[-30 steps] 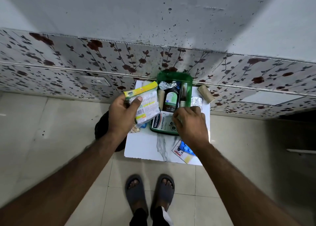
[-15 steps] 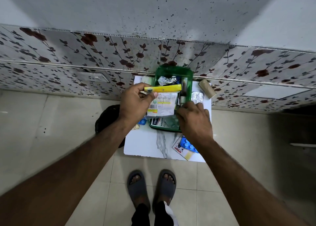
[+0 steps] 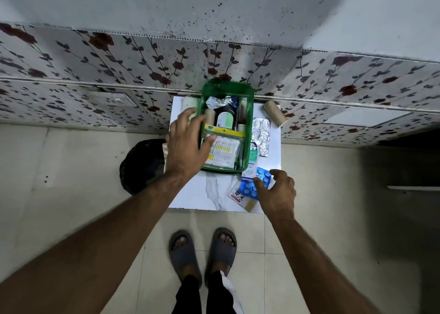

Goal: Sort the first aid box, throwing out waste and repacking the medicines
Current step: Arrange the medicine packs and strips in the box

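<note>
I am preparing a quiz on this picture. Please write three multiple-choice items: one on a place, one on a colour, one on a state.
1. Where does the foil strip lie?
A. inside the box
B. on the board right of the box
C. on the floor

2. What colour is the box?
A. green
B. red
C. white

3. What is the right hand doing?
A. holding a bottle
B. resting flat on the floor
C. reaching open over the blue blister pack

Answers:
1 B: the foil strip lies on the board beside the box.
2 A: its walls are green.
3 C: the right hand spreads its fingers over the blue blister pack.
</note>
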